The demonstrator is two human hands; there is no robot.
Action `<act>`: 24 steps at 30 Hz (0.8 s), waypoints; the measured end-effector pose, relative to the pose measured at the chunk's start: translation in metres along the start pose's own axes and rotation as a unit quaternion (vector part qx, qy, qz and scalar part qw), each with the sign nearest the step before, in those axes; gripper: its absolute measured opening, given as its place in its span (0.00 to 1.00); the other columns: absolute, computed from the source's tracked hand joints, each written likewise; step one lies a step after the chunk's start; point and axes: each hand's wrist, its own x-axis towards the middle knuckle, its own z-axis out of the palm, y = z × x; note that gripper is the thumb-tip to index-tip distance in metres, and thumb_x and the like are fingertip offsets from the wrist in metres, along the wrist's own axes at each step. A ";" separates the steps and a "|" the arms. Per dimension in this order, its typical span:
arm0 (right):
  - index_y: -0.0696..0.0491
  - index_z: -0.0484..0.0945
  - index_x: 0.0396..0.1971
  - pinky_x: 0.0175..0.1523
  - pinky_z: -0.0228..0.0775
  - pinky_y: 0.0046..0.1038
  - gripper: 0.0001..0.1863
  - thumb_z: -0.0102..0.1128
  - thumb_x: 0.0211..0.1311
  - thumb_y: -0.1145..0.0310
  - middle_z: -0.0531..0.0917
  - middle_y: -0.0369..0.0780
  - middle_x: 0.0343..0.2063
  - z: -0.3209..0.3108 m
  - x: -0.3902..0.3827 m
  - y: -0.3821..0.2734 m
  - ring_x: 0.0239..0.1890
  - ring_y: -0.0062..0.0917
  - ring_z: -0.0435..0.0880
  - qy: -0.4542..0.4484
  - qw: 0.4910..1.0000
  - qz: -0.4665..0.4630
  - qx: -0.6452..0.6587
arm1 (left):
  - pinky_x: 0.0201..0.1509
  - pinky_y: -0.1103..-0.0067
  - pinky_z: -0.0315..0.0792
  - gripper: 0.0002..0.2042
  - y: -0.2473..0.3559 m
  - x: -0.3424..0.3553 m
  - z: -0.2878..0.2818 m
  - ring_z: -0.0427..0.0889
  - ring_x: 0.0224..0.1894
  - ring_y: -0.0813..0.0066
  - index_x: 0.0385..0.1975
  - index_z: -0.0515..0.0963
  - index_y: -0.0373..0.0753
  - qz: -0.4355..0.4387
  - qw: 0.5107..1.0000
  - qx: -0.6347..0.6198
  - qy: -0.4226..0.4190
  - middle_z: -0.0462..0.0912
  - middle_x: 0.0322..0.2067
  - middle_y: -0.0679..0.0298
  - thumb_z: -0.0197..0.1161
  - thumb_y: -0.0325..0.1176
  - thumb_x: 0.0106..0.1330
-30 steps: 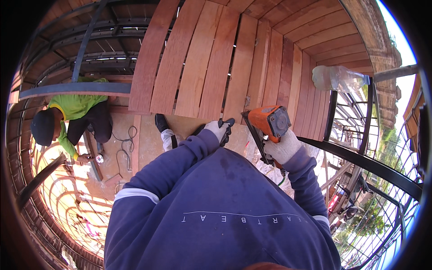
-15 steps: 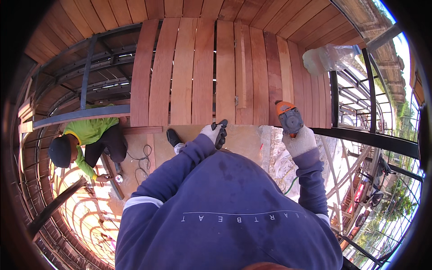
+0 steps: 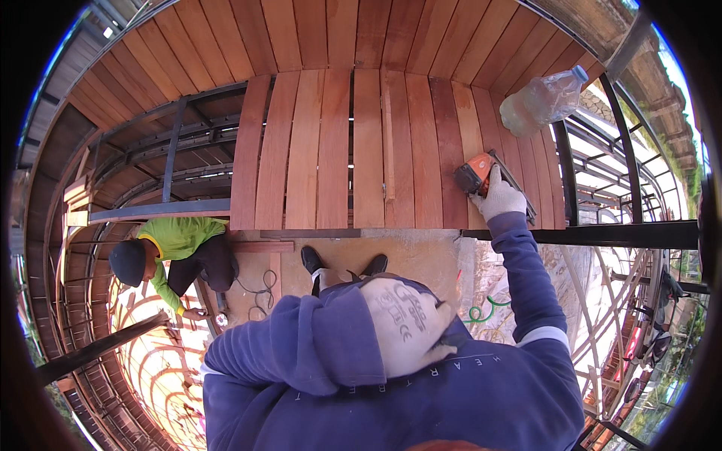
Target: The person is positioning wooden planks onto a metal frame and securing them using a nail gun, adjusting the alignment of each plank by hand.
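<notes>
My right hand (image 3: 502, 197), in a white work glove, is closed on an orange and black nail gun (image 3: 475, 174), which rests on the reddish wooden boards (image 3: 426, 150) near their right side. The tool's long black magazine (image 3: 519, 192) slants beside the hand. My left hand (image 3: 406, 323), also gloved, is drawn in before my chest with its printed back facing up. Its fingers bend downward and are mostly hidden, so what they may hold does not show.
A large clear plastic bottle (image 3: 543, 101) lies on the boards at the back right. At the left a co-worker in a green shirt (image 3: 177, 244) crouches beside the open steel frame (image 3: 171, 150). A green hose (image 3: 487, 310) and a dark cable (image 3: 259, 292) lie below.
My left hand has moved from the boards' front edge back to my chest. My right hand has carried the nail gun forward onto the boards and turned it. The view has shifted.
</notes>
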 end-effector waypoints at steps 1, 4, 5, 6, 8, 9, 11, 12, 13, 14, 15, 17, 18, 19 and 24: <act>0.57 0.60 0.69 0.39 0.79 0.42 0.50 0.67 0.53 0.41 0.86 0.48 0.34 0.001 0.000 -0.001 0.33 0.42 0.88 0.003 1.000 -0.004 0.005 | 0.35 0.67 0.75 0.18 0.018 -0.005 0.013 0.82 0.28 0.61 0.42 0.77 0.39 0.062 0.996 0.050 0.045 0.81 0.29 0.59 0.56 0.50 0.69; 0.61 0.60 0.68 0.38 0.78 0.41 0.52 0.67 0.52 0.40 0.86 0.48 0.33 -0.001 0.000 -0.012 0.32 0.41 0.88 0.021 0.999 -0.022 -0.012 | 0.33 0.69 0.75 0.19 0.051 -0.013 0.042 0.82 0.27 0.63 0.44 0.78 0.39 0.184 0.953 0.175 0.162 0.81 0.29 0.61 0.57 0.50 0.68; 0.62 0.60 0.68 0.38 0.77 0.41 0.52 0.67 0.52 0.39 0.86 0.47 0.33 0.000 -0.001 -0.011 0.32 0.41 0.88 0.012 1.000 -0.013 -0.018 | 0.33 0.69 0.75 0.19 0.050 -0.007 0.042 0.82 0.27 0.64 0.44 0.78 0.39 0.208 0.946 0.178 0.172 0.81 0.29 0.61 0.58 0.50 0.68; 0.62 0.60 0.68 0.37 0.77 0.41 0.53 0.67 0.52 0.39 0.86 0.47 0.33 0.001 -0.003 -0.010 0.31 0.41 0.88 0.003 1.000 -0.006 -0.020 | 0.33 0.70 0.75 0.19 0.051 0.001 0.037 0.82 0.27 0.64 0.44 0.78 0.39 0.220 0.946 0.167 0.171 0.81 0.29 0.61 0.58 0.50 0.68; 0.64 0.62 0.66 0.37 0.77 0.39 0.52 0.67 0.52 0.38 0.86 0.47 0.32 0.009 -0.004 -0.003 0.31 0.39 0.88 0.047 0.998 -0.041 -0.019 | 0.33 0.70 0.75 0.19 0.059 0.017 0.015 0.82 0.27 0.64 0.45 0.79 0.39 0.197 0.964 0.097 0.150 0.81 0.29 0.61 0.58 0.49 0.67; 0.63 0.63 0.66 0.37 0.77 0.39 0.52 0.67 0.51 0.38 0.86 0.47 0.32 0.010 -0.001 -0.002 0.32 0.38 0.88 0.050 0.998 -0.050 -0.003 | 0.33 0.70 0.76 0.19 0.062 0.025 0.002 0.82 0.27 0.64 0.45 0.79 0.39 0.178 0.972 0.063 0.141 0.81 0.29 0.61 0.59 0.49 0.67; 0.63 0.64 0.65 0.40 0.78 0.40 0.50 0.68 0.51 0.41 0.86 0.49 0.35 0.003 -0.003 -0.005 0.35 0.40 0.88 0.020 0.998 -0.052 0.032 | 0.33 0.71 0.76 0.19 0.068 0.042 -0.015 0.82 0.27 0.64 0.46 0.80 0.39 0.147 0.981 -0.001 0.129 0.81 0.29 0.61 0.59 0.48 0.67; 0.62 0.64 0.65 0.41 0.78 0.41 0.49 0.68 0.51 0.43 0.86 0.50 0.36 0.002 -0.004 -0.005 0.35 0.41 0.88 0.027 0.996 -0.061 0.052 | 0.33 0.71 0.76 0.19 0.069 0.051 -0.023 0.82 0.27 0.64 0.46 0.80 0.38 0.134 0.983 -0.030 0.125 0.81 0.29 0.61 0.60 0.48 0.66; 0.61 0.65 0.65 0.42 0.78 0.41 0.48 0.68 0.51 0.44 0.86 0.50 0.36 0.001 -0.009 0.003 0.36 0.43 0.87 0.028 0.996 -0.058 0.065 | 0.33 0.71 0.76 0.19 0.070 0.056 -0.031 0.82 0.27 0.64 0.46 0.80 0.38 0.137 0.982 -0.057 0.117 0.81 0.29 0.61 0.60 0.48 0.66; 0.60 0.65 0.65 0.43 0.78 0.42 0.47 0.69 0.51 0.46 0.86 0.51 0.37 -0.003 -0.010 0.003 0.37 0.44 0.87 0.034 0.994 -0.070 0.081 | 0.33 0.71 0.76 0.19 0.072 0.056 -0.037 0.82 0.27 0.64 0.46 0.80 0.38 0.126 0.982 -0.077 0.118 0.81 0.29 0.61 0.60 0.47 0.66; 0.56 0.66 0.65 0.45 0.78 0.44 0.44 0.70 0.49 0.50 0.85 0.51 0.38 -0.010 -0.010 0.002 0.40 0.47 0.86 0.026 0.989 -0.075 0.127 | 0.33 0.72 0.76 0.19 0.073 0.052 -0.040 0.82 0.27 0.64 0.47 0.80 0.38 0.112 0.982 -0.099 0.119 0.82 0.29 0.62 0.61 0.47 0.66; 0.54 0.70 0.62 0.46 0.77 0.43 0.41 0.70 0.49 0.52 0.84 0.50 0.40 -0.012 -0.009 0.011 0.42 0.47 0.85 0.035 0.988 -0.072 0.131 | 0.34 0.72 0.76 0.19 0.061 0.055 -0.047 0.82 0.28 0.64 0.47 0.81 0.38 0.128 0.978 -0.116 0.121 0.81 0.30 0.62 0.60 0.47 0.66; 0.54 0.71 0.61 0.46 0.77 0.43 0.38 0.70 0.50 0.53 0.84 0.50 0.41 -0.013 -0.013 0.015 0.42 0.47 0.85 0.044 0.988 -0.077 0.125 | 0.34 0.72 0.77 0.19 0.057 0.052 -0.046 0.82 0.28 0.64 0.47 0.81 0.38 0.129 0.976 -0.130 0.120 0.81 0.30 0.62 0.60 0.46 0.66; 0.55 0.73 0.60 0.47 0.77 0.41 0.36 0.70 0.51 0.56 0.84 0.50 0.41 -0.025 -0.014 0.011 0.42 0.45 0.85 0.088 0.983 -0.074 0.143 | 0.35 0.72 0.77 0.18 0.054 0.049 -0.050 0.82 0.28 0.65 0.47 0.81 0.39 0.129 0.974 -0.137 0.125 0.81 0.30 0.62 0.60 0.46 0.66; 0.57 0.77 0.54 0.42 0.78 0.35 0.29 0.71 0.53 0.61 0.84 0.46 0.35 -0.040 -0.020 -0.051 0.34 0.37 0.86 0.242 0.885 -0.056 0.393 | 0.37 0.73 0.77 0.17 0.027 0.024 -0.060 0.82 0.29 0.65 0.47 0.81 0.39 0.137 0.968 -0.165 0.127 0.81 0.32 0.63 0.59 0.45 0.66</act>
